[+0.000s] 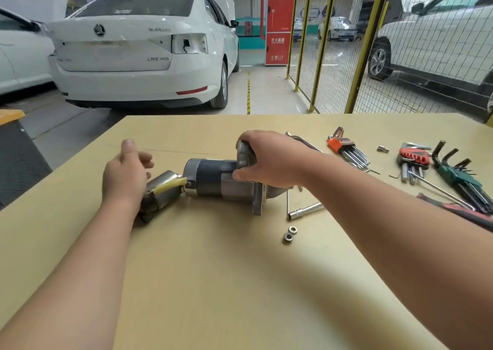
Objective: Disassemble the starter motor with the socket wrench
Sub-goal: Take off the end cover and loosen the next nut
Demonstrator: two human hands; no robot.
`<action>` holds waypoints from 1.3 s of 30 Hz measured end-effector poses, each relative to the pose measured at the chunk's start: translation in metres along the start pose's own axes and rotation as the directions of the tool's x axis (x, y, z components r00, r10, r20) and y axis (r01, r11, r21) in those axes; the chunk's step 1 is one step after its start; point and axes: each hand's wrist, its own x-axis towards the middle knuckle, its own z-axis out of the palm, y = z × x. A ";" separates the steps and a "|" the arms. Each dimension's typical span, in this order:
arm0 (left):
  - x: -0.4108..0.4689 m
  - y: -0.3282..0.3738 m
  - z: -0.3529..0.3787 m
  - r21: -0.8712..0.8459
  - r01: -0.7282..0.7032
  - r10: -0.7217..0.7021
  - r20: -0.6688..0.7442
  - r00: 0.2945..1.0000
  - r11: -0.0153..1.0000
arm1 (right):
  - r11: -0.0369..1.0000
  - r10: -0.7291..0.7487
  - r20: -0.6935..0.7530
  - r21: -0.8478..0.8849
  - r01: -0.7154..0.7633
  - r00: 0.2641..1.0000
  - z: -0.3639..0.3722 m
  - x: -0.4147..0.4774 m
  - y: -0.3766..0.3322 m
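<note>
Starter motor [213, 177] lies on its side mid-table [240, 283], dark cylindrical body to the left, mounting flange to the right. Right hand [269, 160] comes over the top of the flange-end housing, fingers wrapped behind it, thumb pressed on the near side: firm grip. Solenoid [164, 190] lies apart from the body at its left end, angled toward the camera, with a yellow sleeve [170, 185] along its top that reaches the motor's end cap. Left hand [125, 173] is over the solenoid's near end, thumb up, fingers loosely curled, nothing in them. Can't tell if the heel of the hand touches the solenoid.

Socket wrench [304, 210], L-shaped, lies flat just right of the flange, socket end toward the camera. Two loose nuts [289, 234] touch each other just in front of it.

Further right there are three hex key sets in orange [342, 145], red [414, 157] and green [462, 177] holders, and a small metal bit [382, 149] between the first two. One loose long hex key [440, 189] lies in front of the red set.

Beyond the table: white car [138, 48], yellow mesh fence [325, 42].
</note>
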 end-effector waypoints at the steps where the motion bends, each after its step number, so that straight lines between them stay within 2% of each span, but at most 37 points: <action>1: 0.005 -0.004 -0.005 -0.073 0.074 -0.074 0.003 0.997 0.995 | 0.999 -0.032 0.035 0.004 0.032 0.999 0.000 0.006 -0.002; 3: 0.012 -0.010 -0.014 -0.114 0.140 -0.139 0.022 0.990 0.984 | 0.995 -0.096 0.101 -0.016 0.098 0.990 -0.002 0.021 -0.004; 6: 0.017 -0.013 -0.021 -0.034 0.100 -0.098 0.043 0.994 0.994 | 0.972 -0.166 0.142 -0.142 0.186 0.976 -0.007 0.043 -0.007; 8: 0.016 -0.012 -0.022 0.002 0.046 -0.046 0.078 0.996 0.999 | 0.948 -0.188 0.108 -0.239 0.209 0.976 -0.006 0.051 -0.006; 9: 0.014 -0.011 -0.021 0.028 -0.008 0.005 0.109 0.994 1.000 | 0.956 -0.181 0.056 -0.223 0.189 0.982 -0.004 0.051 -0.004; 11: 0.007 -0.010 -0.020 0.115 -0.166 0.141 0.201 0.969 0.979 | 0.996 -0.085 -0.125 -0.030 0.082 0.989 -0.004 0.045 0.004; 12: 0.004 -0.010 -0.019 0.156 -0.237 0.195 0.243 0.950 0.959 | 0.993 0.034 -0.216 0.120 -0.008 0.976 -0.004 0.040 0.011; 13: 0.002 -0.010 -0.019 0.193 -0.287 0.229 0.276 0.933 0.938 | 0.938 0.210 -0.258 0.324 -0.121 0.943 -0.004 0.033 0.022; 14: 0.001 -0.010 -0.019 0.226 -0.317 0.243 0.304 0.921 0.921 | 0.781 0.412 -0.195 0.579 -0.234 0.890 -0.003 0.024 0.034; 15: 0.000 -0.009 -0.019 0.255 -0.336 0.245 0.330 0.912 0.907 | 0.497 0.555 -0.009 0.806 -0.323 0.832 -0.002 0.013 0.044; 16: -0.002 -0.008 -0.020 0.279 -0.352 0.243 0.358 0.901 0.894 | 0.162 0.583 0.220 0.912 -0.377 0.782 0.001 0.001 0.054; 17: -0.004 -0.006 -0.019 0.296 -0.370 0.243 0.388 0.889 0.881 | -0.099 0.545 0.377 0.916 -0.388 0.749 0.005 -0.013 0.062; 18: -0.006 -0.004 -0.018 0.313 -0.385 0.241 0.413 0.878 0.868 | -0.252 0.516 0.446 0.895 -0.368 0.731 0.008 -0.025 0.069; 19: -0.009 -0.003 -0.017 0.335 -0.395 0.234 0.431 0.872 0.855 | -0.331 0.526 0.470 0.881 -0.339 0.709 0.012 -0.035 0.076; 21: -0.015 0.002 -0.014 0.374 -0.400 0.224 0.433 0.873 0.836 | -0.392 0.605 0.471 0.878 -0.275 0.642 0.016 -0.046 0.085; 23: -0.022 0.006 -0.010 0.400 -0.414 0.240 0.416 0.877 0.818 | -0.372 0.686 0.412 0.907 -0.197 0.600 0.019 -0.045 0.088; 24: -0.027 0.009 -0.008 0.413 -0.432 0.262 0.406 0.875 0.802 | -0.325 0.711 0.369 0.927 -0.185 0.599 0.021 -0.042 0.089; 28: -0.049 0.019 -0.001 0.429 -0.460 0.320 0.359 0.877 0.778 | 0.096 0.734 0.161 0.937 -0.335 0.660 0.035 -0.030 0.082; 30: -0.057 0.022 0.003 0.434 -0.449 0.320 0.338 0.885 0.781 | 0.194 0.706 0.090 0.930 -0.313 0.703 0.038 -0.031 0.080; 33: -0.069 0.027 0.010 0.456 -0.477 0.349 0.339 0.874 0.751 | 0.311 0.685 -0.066 0.927 -0.210 0.725 0.036 -0.039 0.082; 34: -0.072 0.028 0.012 0.458 -0.497 0.369 0.343 0.864 0.737 | 0.406 0.662 -0.130 0.890 -0.207 0.738 0.034 -0.043 0.084; 36: -0.077 0.029 0.014 0.450 -0.524 0.405 0.339 0.849 0.723 | 0.675 0.550 -0.231 0.688 -0.264 0.803 0.029 -0.057 0.086; 37: -0.078 0.029 0.015 0.437 -0.526 0.415 0.327 0.849 0.730 | 0.784 0.474 -0.233 0.551 -0.286 0.849 0.025 -0.066 0.088; 39: -0.082 0.027 0.017 0.402 -0.521 0.434 0.293 0.852 0.753 | 0.887 0.343 -0.104 0.362 -0.285 0.934 0.015 -0.084 0.091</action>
